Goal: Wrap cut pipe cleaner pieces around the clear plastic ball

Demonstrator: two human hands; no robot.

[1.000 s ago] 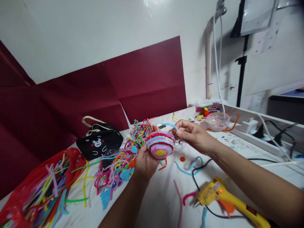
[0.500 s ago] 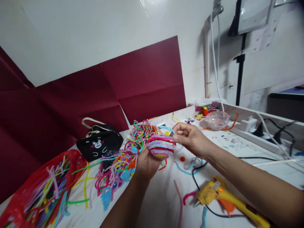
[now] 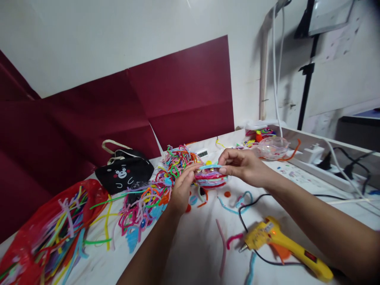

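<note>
A small rounded piece wound with pink, red, white and light blue pipe cleaners (image 3: 212,181) is held above the table in my left hand (image 3: 181,190), whose fingers lie along its left side. My right hand (image 3: 245,168) pinches the end of a light blue pipe cleaner (image 3: 209,167) at the piece's upper edge. That strand lies across the top, between both hands. Underneath, the left thumb and fingertips are partly hidden. A heap of curled, multicoloured pipe cleaner scraps (image 3: 181,158) sits just behind the left hand.
A yellow glue gun (image 3: 267,235) with its black cord lies under my right forearm. On the left are a red bag of pipe cleaners (image 3: 96,194) and a black pouch (image 3: 133,172). At the right stand a clear bowl (image 3: 273,147) and a power strip (image 3: 320,172).
The striped piece has tipped, so its rounded underside turns away and its upper edge shows. My left fingers have come up beside it, and the blue strand now lies along the edge.
</note>
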